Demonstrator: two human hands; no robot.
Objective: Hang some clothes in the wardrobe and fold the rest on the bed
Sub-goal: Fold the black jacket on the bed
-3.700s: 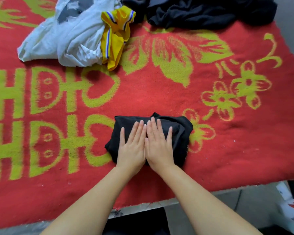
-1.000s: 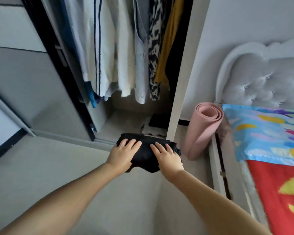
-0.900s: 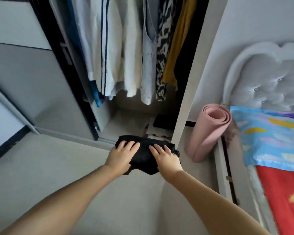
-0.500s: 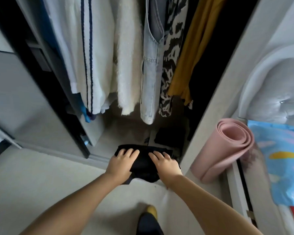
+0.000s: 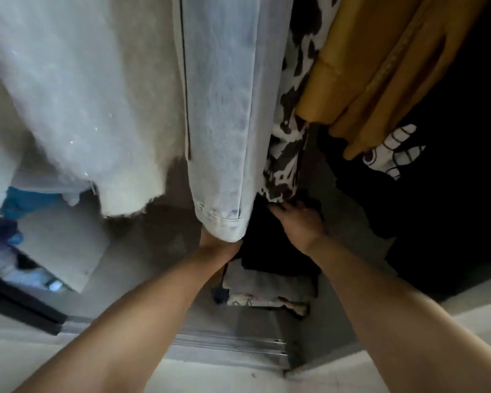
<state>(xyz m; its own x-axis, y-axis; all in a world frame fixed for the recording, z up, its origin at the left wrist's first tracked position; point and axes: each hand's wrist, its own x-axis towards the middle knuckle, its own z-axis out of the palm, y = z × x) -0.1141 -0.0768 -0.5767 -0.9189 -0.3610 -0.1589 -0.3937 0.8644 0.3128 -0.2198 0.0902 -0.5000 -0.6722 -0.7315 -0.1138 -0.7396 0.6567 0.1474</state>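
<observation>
Denim hem [image 5: 224, 222] hides left hand [image 5: 210, 242], grip unclear; right hand [image 5: 298, 222] flat on black garment [image 5: 261, 251].

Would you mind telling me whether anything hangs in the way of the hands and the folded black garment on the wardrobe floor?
Yes: the pale denim hem hangs over the left hand, hiding its fingers. The right hand rests on the black garment unobstructed.
</observation>
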